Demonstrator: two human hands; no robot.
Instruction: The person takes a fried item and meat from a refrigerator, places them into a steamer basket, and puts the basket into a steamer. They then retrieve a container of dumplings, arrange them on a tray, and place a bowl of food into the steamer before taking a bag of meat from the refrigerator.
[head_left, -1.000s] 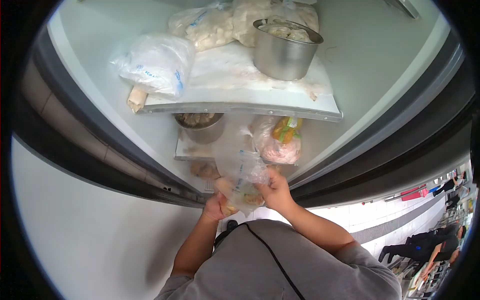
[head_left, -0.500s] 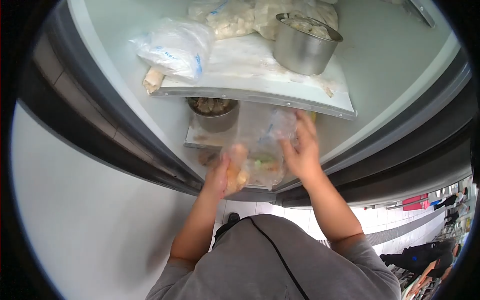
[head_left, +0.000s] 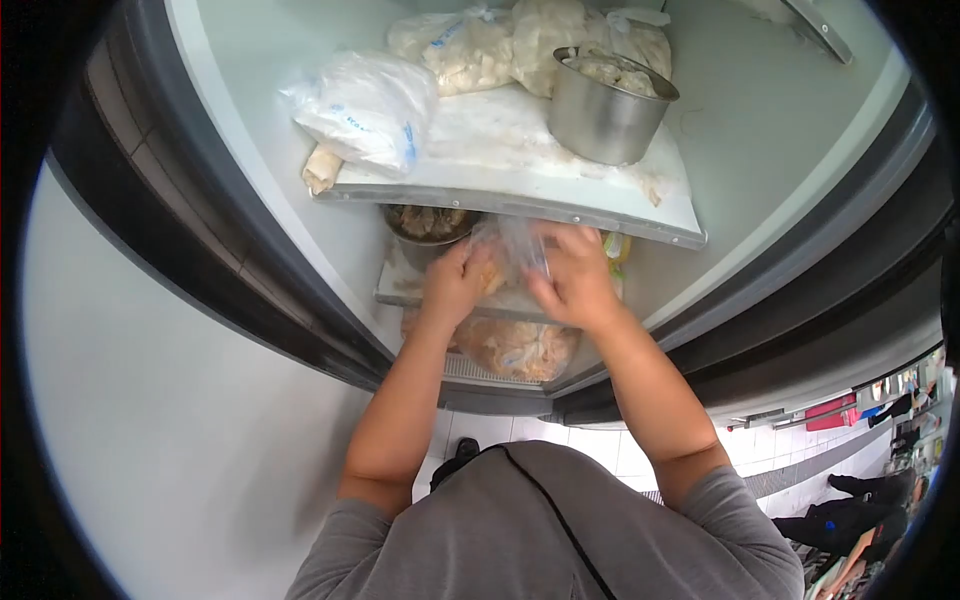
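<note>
Inside an open fridge, both hands reach in over the middle shelf, under the upper shelf's edge. A clear plastic bag (head_left: 518, 245) with orange-tan food is between them, partly blurred and covered by fingers. My left hand (head_left: 455, 283) is closed at the bag's left side, beside a metal pot (head_left: 428, 228) of dark brown food. On the right, my right hand (head_left: 577, 280) has bent fingers gripping the clear plastic. Below the hands, a bag of pale orange food (head_left: 520, 348) rests on the lowest level.
The upper shelf (head_left: 480, 135) carries a white plastic bag (head_left: 365, 115), several bags of pale food (head_left: 465, 50) and a steel pot (head_left: 610, 110). Its metal front edge (head_left: 520, 205) runs just above my hands. A yellow-green packet (head_left: 617, 250) sits at the right. Another person (head_left: 850, 515) is at far right.
Both hands have moved deeper into the fridge with the bag. The tan food held low by my left hand is now up at the middle shelf, uncovering the bag below.
</note>
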